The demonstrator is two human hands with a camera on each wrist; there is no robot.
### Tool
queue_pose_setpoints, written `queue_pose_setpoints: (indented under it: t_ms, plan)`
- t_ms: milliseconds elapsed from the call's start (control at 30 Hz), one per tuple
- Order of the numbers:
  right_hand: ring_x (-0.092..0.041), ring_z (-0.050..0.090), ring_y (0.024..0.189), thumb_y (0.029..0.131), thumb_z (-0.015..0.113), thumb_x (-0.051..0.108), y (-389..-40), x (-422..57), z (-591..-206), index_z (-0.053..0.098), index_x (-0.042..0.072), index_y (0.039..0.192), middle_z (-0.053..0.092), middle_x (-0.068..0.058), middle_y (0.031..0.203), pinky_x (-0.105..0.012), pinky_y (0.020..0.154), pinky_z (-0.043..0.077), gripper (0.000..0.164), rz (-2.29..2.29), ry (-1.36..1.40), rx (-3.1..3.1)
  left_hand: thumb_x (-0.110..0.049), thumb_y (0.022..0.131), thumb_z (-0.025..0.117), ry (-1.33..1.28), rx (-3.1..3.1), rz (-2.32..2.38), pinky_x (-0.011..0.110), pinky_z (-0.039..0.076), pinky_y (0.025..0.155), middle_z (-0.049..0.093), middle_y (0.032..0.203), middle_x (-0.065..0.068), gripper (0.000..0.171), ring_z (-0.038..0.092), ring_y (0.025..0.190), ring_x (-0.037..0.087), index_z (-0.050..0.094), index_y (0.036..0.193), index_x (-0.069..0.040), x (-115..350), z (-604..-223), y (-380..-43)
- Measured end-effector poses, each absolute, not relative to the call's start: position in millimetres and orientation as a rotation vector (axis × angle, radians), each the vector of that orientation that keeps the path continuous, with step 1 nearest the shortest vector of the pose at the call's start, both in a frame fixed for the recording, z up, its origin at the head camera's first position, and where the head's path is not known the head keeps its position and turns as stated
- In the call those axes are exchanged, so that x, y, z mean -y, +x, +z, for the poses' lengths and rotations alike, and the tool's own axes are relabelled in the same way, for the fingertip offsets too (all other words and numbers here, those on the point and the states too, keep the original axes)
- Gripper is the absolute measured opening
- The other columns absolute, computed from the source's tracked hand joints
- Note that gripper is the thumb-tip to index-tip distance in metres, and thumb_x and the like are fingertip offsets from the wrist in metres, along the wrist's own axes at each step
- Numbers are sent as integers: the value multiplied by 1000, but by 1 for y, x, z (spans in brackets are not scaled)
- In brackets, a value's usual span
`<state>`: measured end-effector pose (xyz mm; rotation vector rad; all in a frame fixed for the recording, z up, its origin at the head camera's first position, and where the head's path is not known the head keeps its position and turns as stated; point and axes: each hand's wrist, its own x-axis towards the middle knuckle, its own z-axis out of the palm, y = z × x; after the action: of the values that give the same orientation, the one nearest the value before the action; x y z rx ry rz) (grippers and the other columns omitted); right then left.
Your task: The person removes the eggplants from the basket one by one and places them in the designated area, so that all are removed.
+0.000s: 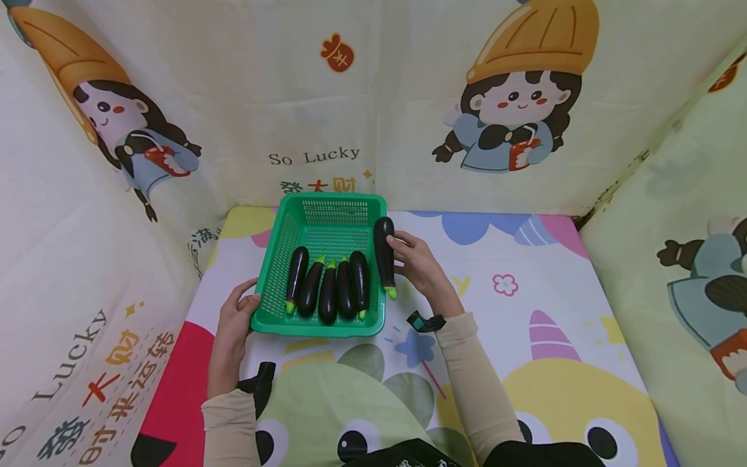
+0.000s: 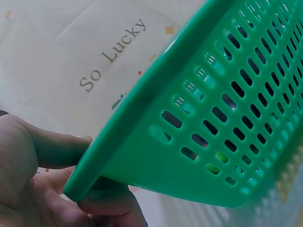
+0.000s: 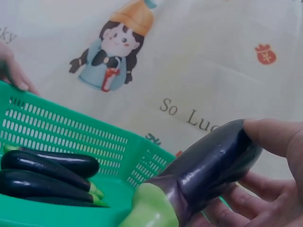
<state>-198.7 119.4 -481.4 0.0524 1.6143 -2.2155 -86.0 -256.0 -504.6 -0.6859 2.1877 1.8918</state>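
Observation:
My left hand (image 1: 232,327) pinches the left rim of a green plastic basket (image 1: 329,201), thumb above the rim and fingers beneath it, as the left wrist view shows. Several dark purple eggplants (image 1: 328,292) with green stem ends lie side by side in the basket. In my right hand (image 1: 419,263) is another eggplant (image 1: 384,253), gripped between thumb and fingers. It overlaps the basket's right rim in the head view, its green cap (image 3: 154,208) pointing toward me. In the right wrist view the basket's slotted wall (image 3: 66,127) stands behind the lying eggplants.
The table is covered with a cartoon-printed cloth (image 1: 560,272). Pale printed fabric (image 1: 403,130) hangs behind and at both sides. Black straps (image 1: 426,322) sit around both wrists.

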Motion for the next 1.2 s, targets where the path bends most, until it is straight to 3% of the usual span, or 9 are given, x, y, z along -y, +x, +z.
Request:
queue_pose_setpoints:
  t_ms: [567, 900, 1067, 1200]
  plan:
    - [-14, 68, 94, 107, 61, 25, -191, -138, -499, 53, 6, 144, 69, 1, 110, -39, 85, 56, 42, -2297, 186, -1547, -35, 110, 50, -698, -2187, 1888, 17, 57, 78, 65, 102, -18, 55, 66, 87, 4, 35, 163, -27, 256, -505, -85]
    - [-18, 65, 102, 106, 63, 27, -184, -151, -506, 53, 6, 146, 63, -2, 124, -40, 89, 52, 46, -2328, 314, -1552, -34, 111, 50, -692, -2182, 1893, 17, 57, 77, 65, 102, -17, 55, 66, 85, 3, 35, 163, -27, 256, -504, -85]
    - [-16, 67, 97, 106, 63, 27, -180, -157, -511, 52, 6, 146, 66, 1, 118, -39, 89, 52, 47, -2332, 364, -1556, -35, 110, 50, -688, -2188, 1896, 17, 57, 77, 65, 103, -16, 55, 66, 85, 3, 35, 163, -26, 256, -505, -85]
    - [-14, 68, 97, 106, 63, 28, -178, -163, -518, 50, 5, 150, 69, 4, 114, -41, 97, 49, 51, -2307, 381, -1607, -34, 110, 51, -683, -2190, 1906, 18, 57, 76, 65, 102, -16, 55, 66, 84, 4, 36, 163, -25, 256, -506, -86]
